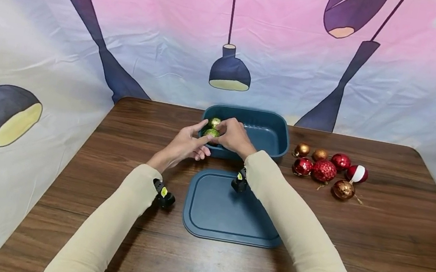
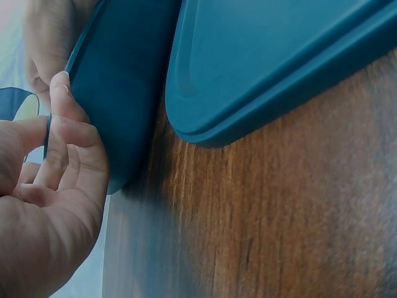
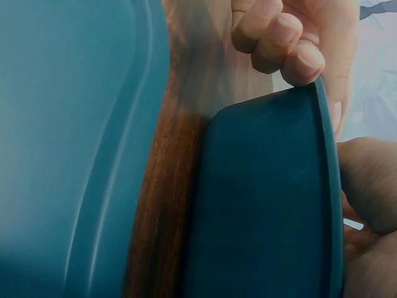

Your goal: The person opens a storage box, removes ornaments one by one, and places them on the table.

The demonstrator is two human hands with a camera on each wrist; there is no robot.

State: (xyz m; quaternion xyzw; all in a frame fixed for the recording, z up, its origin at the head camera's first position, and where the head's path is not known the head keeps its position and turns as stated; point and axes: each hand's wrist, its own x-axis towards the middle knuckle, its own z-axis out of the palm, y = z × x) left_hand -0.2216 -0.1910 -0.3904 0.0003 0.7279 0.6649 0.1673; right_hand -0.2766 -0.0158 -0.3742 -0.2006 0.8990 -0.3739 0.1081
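A deep blue-green box (image 1: 268,139) stands at the back of the table. Two shiny green Christmas baubles, a lighter one (image 1: 214,123) behind a darker one (image 1: 211,133), are in its left end. My right hand (image 1: 235,135) reaches over the front rim, its fingertips pinching the nearer green bauble. At the box's front left corner is my left hand (image 1: 187,143). Its thumb and forefinger are spread about the baubles, with the other fingers (image 3: 279,31) loosely bent outside the wall. In both wrist views the box wall (image 2: 133,81) hides the baubles.
A flat blue-green lid (image 1: 227,212) lies in front of the box, under the right forearm. To the box's right several baubles lie loose: red ones (image 1: 324,171), bronze ones (image 1: 343,189) and a red-and-white one (image 1: 357,174). A printed cloth (image 1: 179,55) hangs behind the table.
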